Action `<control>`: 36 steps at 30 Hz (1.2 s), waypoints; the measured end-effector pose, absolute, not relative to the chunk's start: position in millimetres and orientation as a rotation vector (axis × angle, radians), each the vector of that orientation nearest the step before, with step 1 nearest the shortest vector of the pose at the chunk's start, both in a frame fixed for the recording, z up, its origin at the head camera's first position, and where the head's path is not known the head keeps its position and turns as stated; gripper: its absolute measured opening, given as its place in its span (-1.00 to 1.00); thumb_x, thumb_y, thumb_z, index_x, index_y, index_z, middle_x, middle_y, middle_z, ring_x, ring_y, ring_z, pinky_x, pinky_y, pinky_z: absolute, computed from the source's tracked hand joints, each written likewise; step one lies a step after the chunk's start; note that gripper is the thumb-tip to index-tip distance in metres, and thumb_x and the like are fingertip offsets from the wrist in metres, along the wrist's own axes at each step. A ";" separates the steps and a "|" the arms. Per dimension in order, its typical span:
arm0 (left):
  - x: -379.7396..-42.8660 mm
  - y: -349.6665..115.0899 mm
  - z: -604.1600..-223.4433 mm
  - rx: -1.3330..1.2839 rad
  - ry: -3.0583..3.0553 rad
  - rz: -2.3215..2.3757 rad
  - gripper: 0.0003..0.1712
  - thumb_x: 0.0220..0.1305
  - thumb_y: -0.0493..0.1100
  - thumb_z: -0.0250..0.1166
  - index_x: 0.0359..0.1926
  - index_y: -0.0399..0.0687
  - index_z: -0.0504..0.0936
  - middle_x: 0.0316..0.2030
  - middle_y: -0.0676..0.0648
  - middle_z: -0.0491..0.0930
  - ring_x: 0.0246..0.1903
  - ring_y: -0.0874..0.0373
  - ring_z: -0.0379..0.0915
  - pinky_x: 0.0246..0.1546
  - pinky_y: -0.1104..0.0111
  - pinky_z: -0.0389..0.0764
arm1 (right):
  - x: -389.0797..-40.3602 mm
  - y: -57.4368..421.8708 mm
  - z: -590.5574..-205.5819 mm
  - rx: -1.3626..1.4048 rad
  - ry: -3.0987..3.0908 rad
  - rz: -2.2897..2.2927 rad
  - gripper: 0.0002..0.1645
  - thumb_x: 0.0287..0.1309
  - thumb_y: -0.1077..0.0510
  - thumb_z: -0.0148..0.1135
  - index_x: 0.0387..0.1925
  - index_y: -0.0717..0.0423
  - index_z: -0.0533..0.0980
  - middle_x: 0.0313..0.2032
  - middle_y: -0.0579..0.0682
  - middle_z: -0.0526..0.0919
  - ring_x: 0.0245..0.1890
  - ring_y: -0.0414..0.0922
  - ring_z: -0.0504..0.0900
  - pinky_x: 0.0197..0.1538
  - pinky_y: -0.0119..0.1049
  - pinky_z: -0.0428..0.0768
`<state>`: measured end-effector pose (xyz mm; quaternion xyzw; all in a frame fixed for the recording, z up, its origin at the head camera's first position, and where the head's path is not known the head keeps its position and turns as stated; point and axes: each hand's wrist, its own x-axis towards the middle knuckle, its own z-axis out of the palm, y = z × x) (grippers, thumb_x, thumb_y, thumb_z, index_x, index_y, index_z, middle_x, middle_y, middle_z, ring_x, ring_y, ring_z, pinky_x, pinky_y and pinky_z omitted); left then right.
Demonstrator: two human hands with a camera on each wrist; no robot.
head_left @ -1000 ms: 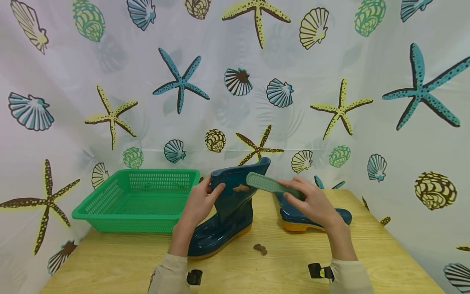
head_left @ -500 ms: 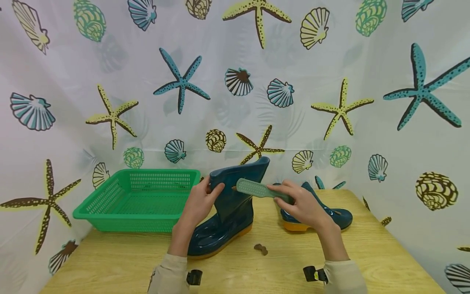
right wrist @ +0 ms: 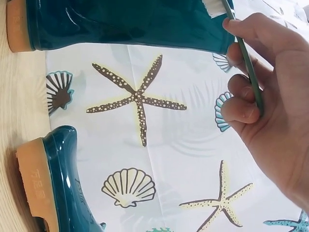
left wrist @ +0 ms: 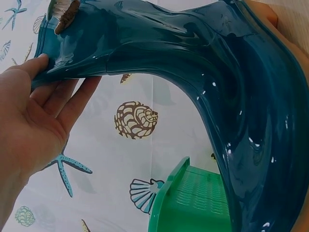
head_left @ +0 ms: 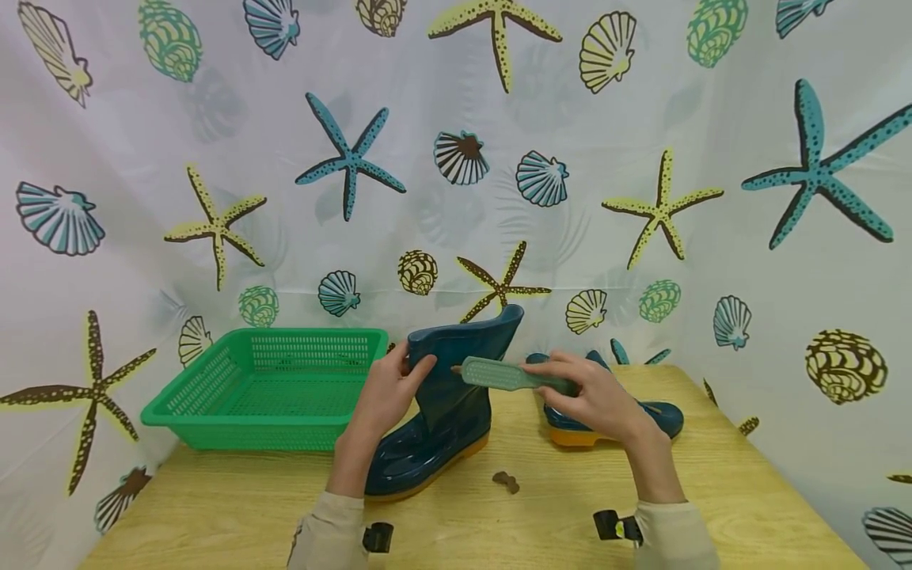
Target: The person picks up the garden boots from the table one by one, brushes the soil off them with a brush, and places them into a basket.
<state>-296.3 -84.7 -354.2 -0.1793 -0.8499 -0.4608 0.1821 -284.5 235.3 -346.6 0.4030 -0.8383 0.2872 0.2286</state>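
My left hand grips the top edge of a dark blue rubber boot, thumb outside and fingers behind the shaft. The boot stands on its tan sole, its shaft leaning to the right. In my right hand is a green scrub brush, held by its handle. White bristles show in the right wrist view, facing the boot. The brush head lies against the upper shaft, over a brown mud patch that it partly hides in the head view.
A second blue boot lies on its side at the right, partly behind my right hand. A green plastic basket stands at the left. Brown clumps lie on the wooden table. A shell-patterned curtain hangs behind.
The brush has moved left and down onto the mud patch, then tilted closer to level. My right hand moved with it. My left hand and the boot stay in place.
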 end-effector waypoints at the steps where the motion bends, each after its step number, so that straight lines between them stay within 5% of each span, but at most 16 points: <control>1: -296.4 -84.6 -354.3 -0.506 -2.398 -1.297 -0.63 0.45 0.11 0.15 -0.29 -0.09 0.40 -0.62 0.04 0.10 -0.63 0.18 0.04 -0.54 0.39 0.11 | -284.4 236.8 -346.1 1.095 -2.299 0.796 -0.56 0.25 0.29 0.26 0.16 -0.01 0.61 -0.28 -0.19 0.50 -0.48 -0.36 0.29 -0.39 -0.43 0.37; 7: -297.6 -83.9 -355.3 -0.495 -2.394 -1.302 -0.62 0.44 0.13 0.16 -0.30 -0.08 0.40 -0.62 0.03 0.11 -0.64 0.19 0.04 -0.55 0.39 0.12 | -284.0 237.6 -344.5 1.005 -2.215 0.791 -0.54 0.20 0.33 0.30 0.14 0.04 0.61 -0.32 -0.21 0.48 -0.57 -0.38 0.19 -0.50 -0.46 0.32; 25: -299.0 -86.0 -356.6 -0.486 -2.405 -1.301 -0.60 0.44 0.15 0.15 -0.33 -0.07 0.38 -0.63 0.04 0.12 -0.65 0.17 0.07 -0.56 0.39 0.12 | -282.1 223.5 -346.0 1.100 -2.323 0.765 -0.57 0.27 0.24 0.27 0.17 -0.04 0.60 -0.28 -0.22 0.48 -0.50 -0.38 0.27 -0.38 -0.43 0.39; 36: -298.2 -85.7 -355.0 -0.493 -2.413 -1.303 -0.61 0.44 0.13 0.16 -0.32 -0.08 0.38 -0.63 0.04 0.12 -0.65 0.17 0.05 -0.56 0.39 0.12 | -287.6 228.8 -344.8 1.053 -2.068 0.711 -0.48 0.10 0.39 0.34 0.12 0.05 0.62 -0.35 -0.20 0.46 -0.55 -0.40 0.18 -0.49 -0.51 0.27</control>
